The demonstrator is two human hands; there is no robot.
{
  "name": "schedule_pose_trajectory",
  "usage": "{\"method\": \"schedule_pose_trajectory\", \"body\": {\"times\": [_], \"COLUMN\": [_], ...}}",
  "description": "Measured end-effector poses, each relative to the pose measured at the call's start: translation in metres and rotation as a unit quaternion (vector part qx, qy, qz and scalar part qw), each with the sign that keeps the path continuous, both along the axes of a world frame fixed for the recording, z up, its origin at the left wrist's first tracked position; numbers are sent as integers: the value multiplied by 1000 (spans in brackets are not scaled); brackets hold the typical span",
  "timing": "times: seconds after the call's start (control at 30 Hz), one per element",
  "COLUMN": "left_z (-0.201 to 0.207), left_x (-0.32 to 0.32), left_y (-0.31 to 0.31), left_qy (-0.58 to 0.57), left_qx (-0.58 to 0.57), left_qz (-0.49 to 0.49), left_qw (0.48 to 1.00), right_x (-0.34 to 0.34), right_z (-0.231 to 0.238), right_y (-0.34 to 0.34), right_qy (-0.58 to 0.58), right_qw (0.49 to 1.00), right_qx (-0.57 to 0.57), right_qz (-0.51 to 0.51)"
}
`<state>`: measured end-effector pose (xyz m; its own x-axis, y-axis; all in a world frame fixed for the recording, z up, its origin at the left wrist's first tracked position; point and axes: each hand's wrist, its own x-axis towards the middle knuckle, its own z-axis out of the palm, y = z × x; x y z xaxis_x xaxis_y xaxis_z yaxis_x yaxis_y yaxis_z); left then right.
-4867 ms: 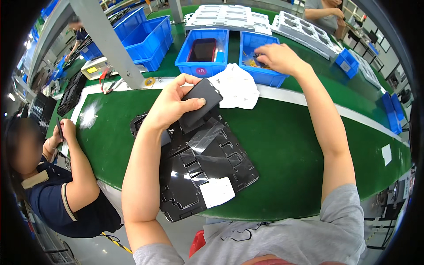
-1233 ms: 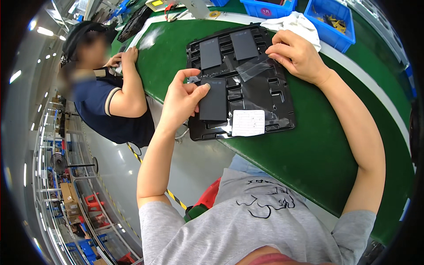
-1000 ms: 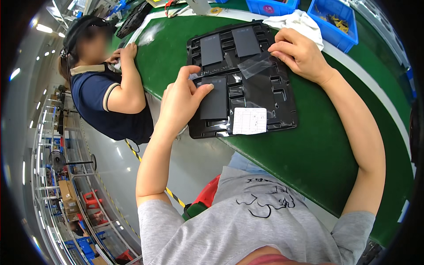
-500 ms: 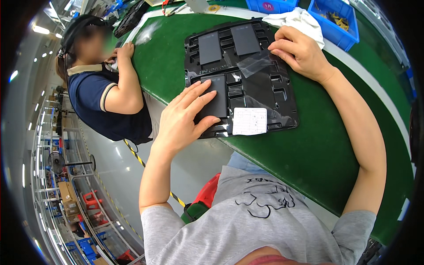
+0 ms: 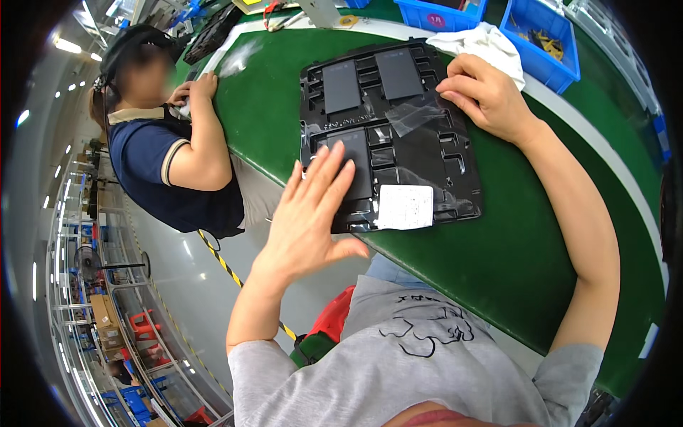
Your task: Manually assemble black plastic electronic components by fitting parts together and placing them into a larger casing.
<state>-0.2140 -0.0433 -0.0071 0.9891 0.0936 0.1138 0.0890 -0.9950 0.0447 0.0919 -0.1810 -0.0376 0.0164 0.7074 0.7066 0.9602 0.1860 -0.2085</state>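
Observation:
A black moulded plastic tray [image 5: 455, 186] lies on the green table with flat dark rectangular panels in its pockets. Two panels, the upper left one [image 5: 342, 87] and the upper middle one [image 5: 399, 74], sit in the far row; a third panel [image 5: 361, 165] is at the near left. My left hand [image 5: 306, 217] is open, fingers spread, with its fingertips over the near left panel's edge. At the tray's far right corner, my right hand [image 5: 491, 99] is closed in a pinch; what it holds, if anything, is hidden. Clear film [image 5: 413, 118] and a white printed label [image 5: 405, 206] lie on the tray.
A white cloth [image 5: 491, 46] lies beyond my right hand, beside a blue bin [image 5: 544, 60] with small yellow parts. Another blue bin [image 5: 441, 17] stands at the far edge. A co-worker [image 5: 167, 156] is at the table's left side. The table's near edge [image 5: 441, 285] runs diagonally before me.
My left hand has drawn back toward me from the near left panel, its thumb spreading away. The right hand stays pinched by the tray's corner. The view has shifted slightly.

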Motion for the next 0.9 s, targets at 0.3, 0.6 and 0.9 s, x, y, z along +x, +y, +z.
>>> {"method": "schedule_pose_trajectory", "body": {"times": [0.3, 0.6, 0.9], "left_z": [12, -12, -58], "left_x": [-11, -11, -2], "left_y": [45, 85, 98], "left_qy": [-27, -117, -238], "left_qx": [34, -144, -106], "left_qz": [115, 127, 175], "left_qw": [992, 974, 950], "right_x": [2, 2, 11], "right_z": [1, 2, -2], "right_y": [-1, 1, -2], "right_qy": [9, 15, 6], "right_qw": [1000, 1000, 1000], "right_qx": [-6, -16, -13], "right_qz": [-4, 11, -3]}}
